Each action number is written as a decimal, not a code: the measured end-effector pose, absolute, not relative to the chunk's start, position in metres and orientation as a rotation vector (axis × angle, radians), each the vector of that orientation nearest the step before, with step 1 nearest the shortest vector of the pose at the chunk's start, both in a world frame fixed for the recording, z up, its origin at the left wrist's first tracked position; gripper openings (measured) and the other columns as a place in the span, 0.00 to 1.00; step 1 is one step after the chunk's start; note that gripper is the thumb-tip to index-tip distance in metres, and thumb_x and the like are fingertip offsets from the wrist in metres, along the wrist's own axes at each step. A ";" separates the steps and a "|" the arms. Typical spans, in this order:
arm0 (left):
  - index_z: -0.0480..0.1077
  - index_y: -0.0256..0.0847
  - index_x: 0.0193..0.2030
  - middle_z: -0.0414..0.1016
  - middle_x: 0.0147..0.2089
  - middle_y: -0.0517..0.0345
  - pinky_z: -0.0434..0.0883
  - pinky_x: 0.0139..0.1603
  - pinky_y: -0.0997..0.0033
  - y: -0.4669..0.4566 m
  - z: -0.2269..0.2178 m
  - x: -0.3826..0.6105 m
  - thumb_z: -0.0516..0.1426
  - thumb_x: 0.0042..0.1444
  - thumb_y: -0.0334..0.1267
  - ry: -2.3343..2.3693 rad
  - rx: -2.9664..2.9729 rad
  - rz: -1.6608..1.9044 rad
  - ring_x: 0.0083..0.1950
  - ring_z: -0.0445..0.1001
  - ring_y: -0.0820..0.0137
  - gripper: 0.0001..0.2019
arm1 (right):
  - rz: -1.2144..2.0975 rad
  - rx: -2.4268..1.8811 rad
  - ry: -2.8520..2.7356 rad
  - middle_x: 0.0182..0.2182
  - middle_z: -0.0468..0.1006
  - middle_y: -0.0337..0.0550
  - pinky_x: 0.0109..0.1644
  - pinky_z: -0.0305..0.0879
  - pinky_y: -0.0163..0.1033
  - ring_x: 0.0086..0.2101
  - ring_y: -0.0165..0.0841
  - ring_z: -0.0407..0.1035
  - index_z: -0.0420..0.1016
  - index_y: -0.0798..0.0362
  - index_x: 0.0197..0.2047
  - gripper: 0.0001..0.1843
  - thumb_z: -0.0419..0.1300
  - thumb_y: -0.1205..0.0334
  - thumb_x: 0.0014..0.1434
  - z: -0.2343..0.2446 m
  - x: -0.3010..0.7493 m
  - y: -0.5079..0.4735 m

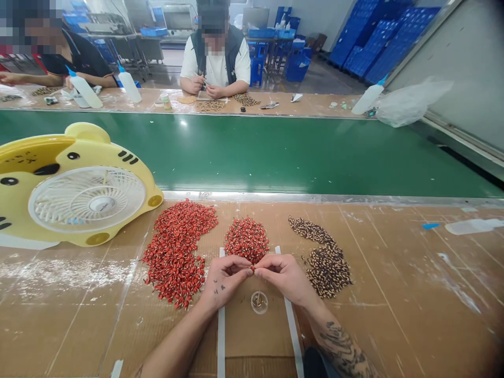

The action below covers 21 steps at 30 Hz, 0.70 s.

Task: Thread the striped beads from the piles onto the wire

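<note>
My left hand (230, 278) and my right hand (281, 274) meet over a cardboard pad (258, 333), fingertips pinched together. Between them is a tiny red piece (252, 268), too small to make out fully. Just beyond my fingers lies a round pile of small red-and-white pieces (247, 239). A larger pile of red pieces (177, 252) spreads to the left of my left hand. To the right of my right hand curves a pile of small dark-and-tan pieces (327, 260). Below my hands stands a small clear cup (259, 303) with a thin stick in it.
A yellow animal-faced fan (98, 205) stands at the left. Past the table's metal edge runs a green conveyor belt (275, 152). Across it sit two people, one (214, 68) handling small pieces. A white bottle (474, 226) lies at the right. Squeeze bottles (129, 86) stand on the far table.
</note>
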<state>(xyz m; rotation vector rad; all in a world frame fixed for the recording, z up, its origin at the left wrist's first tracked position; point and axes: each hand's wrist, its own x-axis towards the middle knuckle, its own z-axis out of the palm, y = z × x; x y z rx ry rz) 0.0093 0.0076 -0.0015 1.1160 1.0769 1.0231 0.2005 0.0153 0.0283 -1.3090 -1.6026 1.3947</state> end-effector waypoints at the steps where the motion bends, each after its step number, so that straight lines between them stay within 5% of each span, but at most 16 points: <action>1: 0.80 0.37 0.33 0.82 0.30 0.53 0.74 0.34 0.72 0.008 -0.002 0.009 0.66 0.50 0.36 1.080 1.134 1.019 0.30 0.79 0.68 0.06 | 1.395 -1.316 -1.606 0.29 0.82 0.42 0.35 0.67 0.34 0.30 0.31 0.73 0.84 0.55 0.32 0.07 0.65 0.62 0.56 0.028 0.200 0.016; 9: 0.80 0.39 0.33 0.82 0.34 0.53 0.72 0.37 0.72 0.022 0.007 -0.001 0.61 0.54 0.33 1.326 1.486 1.039 0.34 0.78 0.68 0.04 | 1.150 -1.331 -1.610 0.33 0.81 0.44 0.37 0.70 0.36 0.33 0.34 0.74 0.82 0.54 0.40 0.09 0.64 0.59 0.58 0.021 0.206 0.020; 15: 0.80 0.42 0.35 0.82 0.33 0.56 0.71 0.34 0.71 0.042 0.019 -0.001 0.59 0.57 0.33 1.540 1.716 1.028 0.30 0.75 0.68 0.06 | 0.952 -1.352 -1.708 0.32 0.81 0.43 0.37 0.68 0.38 0.32 0.34 0.73 0.81 0.52 0.36 0.08 0.62 0.59 0.61 0.014 0.227 0.023; 21: 0.78 0.44 0.38 0.83 0.39 0.56 0.70 0.47 0.65 0.069 0.034 0.007 0.57 0.59 0.31 1.516 2.079 0.849 0.42 0.76 0.64 0.08 | 0.945 -1.250 -1.844 0.34 0.81 0.43 0.40 0.67 0.37 0.33 0.34 0.73 0.81 0.52 0.39 0.08 0.60 0.60 0.63 0.018 0.233 0.020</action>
